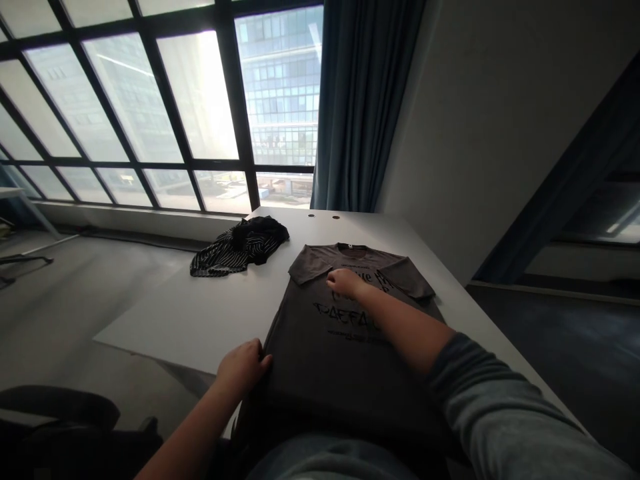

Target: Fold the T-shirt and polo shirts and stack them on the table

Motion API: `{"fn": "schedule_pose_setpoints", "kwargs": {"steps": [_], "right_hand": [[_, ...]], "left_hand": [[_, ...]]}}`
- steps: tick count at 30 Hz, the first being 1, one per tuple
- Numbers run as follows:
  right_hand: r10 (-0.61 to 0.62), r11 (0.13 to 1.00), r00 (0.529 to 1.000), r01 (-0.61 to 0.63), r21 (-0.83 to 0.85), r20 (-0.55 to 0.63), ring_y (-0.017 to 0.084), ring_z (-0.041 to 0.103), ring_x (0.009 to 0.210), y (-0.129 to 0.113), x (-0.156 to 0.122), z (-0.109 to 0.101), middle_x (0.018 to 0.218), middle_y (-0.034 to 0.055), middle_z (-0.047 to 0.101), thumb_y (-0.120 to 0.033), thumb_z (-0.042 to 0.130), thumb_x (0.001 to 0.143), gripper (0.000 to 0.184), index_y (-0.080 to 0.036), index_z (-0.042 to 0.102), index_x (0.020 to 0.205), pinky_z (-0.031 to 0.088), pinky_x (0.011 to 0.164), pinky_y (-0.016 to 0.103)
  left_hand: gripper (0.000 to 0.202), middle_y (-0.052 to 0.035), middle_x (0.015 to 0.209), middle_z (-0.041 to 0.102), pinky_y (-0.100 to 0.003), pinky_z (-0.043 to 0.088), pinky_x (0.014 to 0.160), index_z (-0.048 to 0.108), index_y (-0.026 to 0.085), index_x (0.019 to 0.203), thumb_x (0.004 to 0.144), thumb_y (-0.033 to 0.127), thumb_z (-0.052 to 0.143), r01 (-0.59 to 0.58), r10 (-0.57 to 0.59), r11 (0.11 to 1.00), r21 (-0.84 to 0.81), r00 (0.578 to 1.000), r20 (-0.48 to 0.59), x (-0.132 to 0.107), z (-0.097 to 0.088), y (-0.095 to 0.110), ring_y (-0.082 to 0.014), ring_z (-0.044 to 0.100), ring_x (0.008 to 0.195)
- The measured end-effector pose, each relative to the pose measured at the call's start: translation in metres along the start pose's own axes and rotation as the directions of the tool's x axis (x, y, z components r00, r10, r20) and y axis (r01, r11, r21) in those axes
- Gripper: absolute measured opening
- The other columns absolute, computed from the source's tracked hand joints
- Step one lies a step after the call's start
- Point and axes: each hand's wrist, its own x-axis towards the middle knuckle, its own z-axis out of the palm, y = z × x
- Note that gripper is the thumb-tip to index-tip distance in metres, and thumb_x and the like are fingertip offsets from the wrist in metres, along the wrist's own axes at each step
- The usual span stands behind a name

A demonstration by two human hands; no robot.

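1. Clock times are told from the middle of the view. At 8 o'clock, low down, is a black, curved thing [60, 403] like a chair arm. It is too dark to be sure.
2. Up at 10 o'clock is a big glass window [110, 100] with black bars.
3. The smooth white table [165, 320] starts at 8 o'clock and runs under the clothes.
4. On it, at 9 o'clock, lies a black cloth with thin pale lines [240, 247], all bunched up. No hand is on it.
5. At 7 o'clock is the left hand [244, 367], by the left side edge of the shirt. Its fingers are bent, but I can't tell if its grip has cloth in it.
6. The dark grey cloth T-shirt with black letters [320, 360] lies face up on the table, from the middle down to 6 o'clock, neck toward 12. It looks light, soft and floppy, so it should bend and crease easily but not break. Good spots to take hold seem to be the shoulders, the sleeves and the side edges.
7. The right hand [345, 283] is over the shirt's chest, just toward 5 o'clock. Its fingers curl in. I can't tell if this grip pinches any cloth.
8. At 12 o'clock hangs a long blue curtain [355, 107].
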Motion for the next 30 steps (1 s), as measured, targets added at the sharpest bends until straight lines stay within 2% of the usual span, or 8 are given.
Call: {"fn": "schedule_pose_setpoints", "kwargs": {"steps": [5, 10, 14, 18, 21, 24, 26, 30], "right_hand": [[0.057, 0.998, 0.995, -0.059, 0.025, 0.076, 0.023, 0.068, 0.104, -0.017, 0.091, 0.008, 0.121, 0.0172, 0.075, -0.028, 0.056, 0.102, 0.030, -0.013, 0.078, 0.114, 0.047, 0.086, 0.027], [0.063, 0.998, 0.988, -0.066, 0.012, 0.141, 0.028, 0.069, 0.113, -0.020, 0.139, 0.031, 0.130, 0.0156, 0.071, -0.032, 0.059, 0.099, 0.032, -0.019, 0.077, 0.123, 0.051, 0.092, 0.032], [0.006, 1.000, 0.993, -0.005, -0.016, 0.118, 0.030, 0.064, 0.124, -0.029, 0.163, 0.046, 0.144, 0.0165, 0.060, -0.027, 0.051, 0.102, 0.044, -0.026, 0.064, 0.144, 0.052, 0.098, 0.038], [-0.106, 0.991, 0.986, 0.115, -0.065, 0.128, 0.032, 0.058, 0.133, -0.043, 0.188, 0.050, 0.152, 0.0174, 0.051, -0.018, 0.054, 0.099, 0.056, -0.032, 0.056, 0.153, 0.052, 0.103, 0.043], [-0.238, 0.961, 0.955, 0.258, -0.098, 0.180, 0.030, 0.060, 0.131, -0.050, 0.202, 0.052, 0.151, 0.0157, 0.053, -0.016, 0.059, 0.098, 0.048, -0.031, 0.065, 0.143, 0.052, 0.105, 0.041], [-0.333, 0.920, 0.918, 0.366, -0.136, 0.217, 0.030, 0.063, 0.127, -0.055, 0.207, 0.056, 0.138, 0.0179, 0.064, -0.017, 0.062, 0.098, 0.031, -0.020, 0.075, 0.126, 0.053, 0.103, 0.040], [-0.365, 0.900, 0.905, 0.403, -0.164, 0.218, 0.031, 0.065, 0.124, -0.056, 0.207, 0.059, 0.130, 0.0186, 0.069, -0.016, 0.060, 0.099, 0.027, -0.015, 0.076, 0.121, 0.055, 0.101, 0.040], [-0.398, 0.878, 0.900, 0.430, -0.212, 0.179, 0.029, 0.069, 0.119, -0.051, 0.201, 0.059, 0.125, 0.0167, 0.072, -0.014, 0.057, 0.100, 0.026, -0.015, 0.074, 0.120, 0.057, 0.095, 0.037]], "left_hand": [[0.031, -0.0097, 0.116, 0.077, -0.038, 0.051, 0.089, 0.068, 0.024, 0.103, 0.097, 0.052, 0.057, 0.007, -0.006, 0.998, -0.068, 1.000, 0.003, 0.013, 0.001, -0.005, -0.0303, 0.071, 0.110], [0.032, -0.0120, 0.119, 0.073, -0.038, 0.048, 0.096, 0.068, 0.022, 0.108, 0.100, 0.048, 0.053, -0.035, 0.027, 0.998, -0.044, 0.984, -0.179, 0.070, -0.002, 0.007, -0.0295, 0.067, 0.114], [0.038, -0.0153, 0.125, 0.069, -0.040, 0.048, 0.099, 0.070, 0.019, 0.114, 0.099, 0.049, 0.053, -0.051, 0.038, 0.997, -0.052, 0.973, -0.229, 0.126, -0.006, 0.034, -0.0323, 0.063, 0.119], [0.045, -0.0172, 0.131, 0.067, -0.041, 0.047, 0.100, 0.069, 0.018, 0.120, 0.100, 0.053, 0.050, -0.015, -0.010, 0.994, -0.106, 0.973, -0.232, 0.171, -0.013, 0.057, -0.0339, 0.061, 0.122], [0.052, -0.0208, 0.137, 0.064, -0.043, 0.045, 0.104, 0.066, 0.015, 0.127, 0.101, 0.055, 0.046, 0.051, -0.093, 0.983, -0.176, 0.966, -0.242, 0.200, -0.018, 0.065, -0.0363, 0.057, 0.128], [0.054, -0.0229, 0.144, 0.059, -0.046, 0.043, 0.106, 0.064, 0.015, 0.132, 0.100, 0.055, 0.047, 0.097, -0.155, 0.967, -0.236, 0.959, -0.238, 0.224, -0.021, 0.071, -0.0386, 0.053, 0.133], [0.053, -0.0220, 0.147, 0.058, -0.047, 0.043, 0.106, 0.065, 0.016, 0.132, 0.098, 0.055, 0.050, 0.110, -0.171, 0.961, -0.255, 0.958, -0.231, 0.238, -0.023, 0.074, -0.0391, 0.052, 0.134], [0.046, -0.0184, 0.145, 0.061, -0.047, 0.045, 0.104, 0.070, 0.022, 0.122, 0.097, 0.055, 0.052, 0.120, -0.181, 0.946, -0.301, 0.966, -0.183, 0.256, -0.028, 0.082, -0.0389, 0.055, 0.133]]}}
